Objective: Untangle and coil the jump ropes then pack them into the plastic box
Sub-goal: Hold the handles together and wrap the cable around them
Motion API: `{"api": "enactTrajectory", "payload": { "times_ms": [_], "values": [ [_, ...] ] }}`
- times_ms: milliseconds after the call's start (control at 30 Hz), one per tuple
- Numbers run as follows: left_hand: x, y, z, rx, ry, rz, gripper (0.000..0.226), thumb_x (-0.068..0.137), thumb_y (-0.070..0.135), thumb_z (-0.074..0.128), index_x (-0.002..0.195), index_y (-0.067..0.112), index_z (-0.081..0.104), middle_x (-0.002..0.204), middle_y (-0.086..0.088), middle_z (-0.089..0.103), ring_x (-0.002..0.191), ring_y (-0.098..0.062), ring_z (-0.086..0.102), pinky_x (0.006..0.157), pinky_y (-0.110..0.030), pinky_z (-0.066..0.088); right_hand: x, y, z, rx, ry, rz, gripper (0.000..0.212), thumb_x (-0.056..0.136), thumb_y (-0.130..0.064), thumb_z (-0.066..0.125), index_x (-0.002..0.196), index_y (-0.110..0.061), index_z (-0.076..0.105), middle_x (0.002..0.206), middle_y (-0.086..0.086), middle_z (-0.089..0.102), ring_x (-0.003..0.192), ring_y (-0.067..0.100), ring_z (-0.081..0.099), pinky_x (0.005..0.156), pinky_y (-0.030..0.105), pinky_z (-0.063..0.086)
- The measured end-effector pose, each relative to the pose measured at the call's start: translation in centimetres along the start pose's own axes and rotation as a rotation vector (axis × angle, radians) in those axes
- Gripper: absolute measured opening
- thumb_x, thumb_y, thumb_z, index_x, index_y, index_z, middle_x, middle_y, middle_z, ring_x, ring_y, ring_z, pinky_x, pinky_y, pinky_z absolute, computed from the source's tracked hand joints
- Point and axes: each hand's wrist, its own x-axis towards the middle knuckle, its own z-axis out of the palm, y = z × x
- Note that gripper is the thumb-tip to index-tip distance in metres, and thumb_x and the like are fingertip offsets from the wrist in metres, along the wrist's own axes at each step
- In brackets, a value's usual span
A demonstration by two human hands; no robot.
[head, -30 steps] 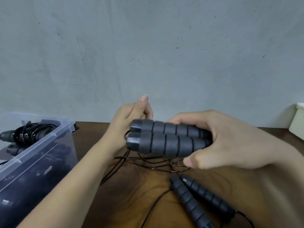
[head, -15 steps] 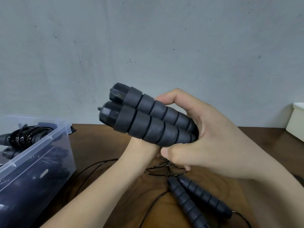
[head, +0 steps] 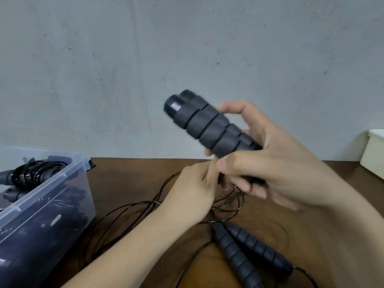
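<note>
Head view: right hand (head: 270, 169) clamps fingers and thumb round paired handles (head: 207, 125), raised and tilted, likely so the cord (head: 128, 206) hangs free for winding. Left hand (head: 193, 194) sits just below at the cord; its finger state cannot be told. Cord loops and spare handles (head: 249, 252) lie on table (head: 135, 173); box (head: 52, 183) at left holds coiled ropes (head: 31, 173).

Plain indoor work spot, exact kind unclear (home or storeroom, cannot tell). Bare grey wall (head: 187, 48), scuffed and speckled with dark marks. Dark wood table (head: 128, 177) set hard against it. Clear plastic box (head: 41, 185) at left holds coiled ropes (head: 31, 173). White tub (head: 374, 150) at right edge.
</note>
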Motion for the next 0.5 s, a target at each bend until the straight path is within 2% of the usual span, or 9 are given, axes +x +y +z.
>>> {"api": "enactTrajectory", "payload": {
  "times_ms": [67,133,200,300,367,433,500],
  "values": [
    [0.3,0.5,-1.4,0.139,-0.033,0.020,0.061,0.110,0.050,0.031,0.071,0.015,0.062,0.054,0.006,0.053,0.052,-0.006,0.048,0.053,-0.021,0.032,-0.1,-0.3,-1.5,0.032,0.024,0.030,0.075,0.080,0.002,0.079,0.131,-0.049,0.057,0.063,0.018,0.053,0.047,0.023,0.038,0.040,0.024,0.031],
    [0.6,0.6,-3.6,0.219,-0.060,0.081,0.065,0.110,0.057,0.031,0.074,0.014,0.063,0.053,0.009,0.051,0.052,-0.004,0.047,0.054,-0.020,0.032,0.2,-0.2,-2.5,0.028,0.083,0.071,0.076,0.083,0.005,0.076,0.137,-0.044,0.055,0.061,0.010,0.049,0.048,0.020,0.039,0.038,0.025,0.030],
    [0.6,0.5,-5.7,0.217,-0.099,0.107,0.060,0.109,0.060,0.035,0.074,0.017,0.061,0.053,0.011,0.046,0.050,-0.003,0.043,0.054,-0.020,0.030,0.7,0.3,-3.4,-0.036,0.192,0.107,0.075,0.086,0.008,0.072,0.140,-0.041,0.052,0.060,0.008,0.053,0.047,0.019,0.042,0.038,0.027,0.032],
    [0.0,0.9,-7.4,0.333,-0.194,0.136,0.050,0.106,0.058,0.046,0.076,0.021,0.062,0.056,0.011,0.052,0.052,-0.003,0.045,0.055,-0.023,0.034,1.3,1.3,-4.2,-0.215,0.301,0.135,0.081,0.085,0.014,0.070,0.142,-0.041,0.049,0.060,-0.005,0.064,0.046,0.017,0.047,0.042,0.030,0.035],
    [-0.4,1.2,-8.1,0.368,-0.177,0.173,0.044,0.102,0.058,0.054,0.077,0.022,0.061,0.057,0.007,0.053,0.051,-0.004,0.045,0.052,-0.024,0.034,1.6,2.0,-4.3,-0.379,0.266,0.152,0.082,0.084,0.017,0.068,0.142,-0.038,0.047,0.068,-0.022,0.071,0.045,0.009,0.051,0.046,0.031,0.035],
    [-0.7,1.6,-8.8,0.326,-0.102,0.227,0.039,0.098,0.055,0.061,0.078,0.023,0.063,0.054,0.005,0.051,0.049,-0.005,0.043,0.051,-0.023,0.035,1.7,2.3,-3.6,-0.478,0.148,0.191,0.081,0.087,0.019,0.066,0.142,-0.035,0.044,0.071,-0.037,0.068,0.044,0.002,0.055,0.043,0.027,0.037],
    [-0.7,1.7,-9.2,0.257,-0.025,0.279,0.035,0.096,0.051,0.064,0.075,0.024,0.066,0.051,0.009,0.047,0.049,-0.005,0.041,0.051,-0.022,0.035,1.8,2.6,-2.6,-0.536,0.027,0.222,0.079,0.088,0.015,0.069,0.140,-0.038,0.042,0.076,-0.037,0.070,0.051,-0.004,0.061,0.046,0.017,0.042]
  ]
}}
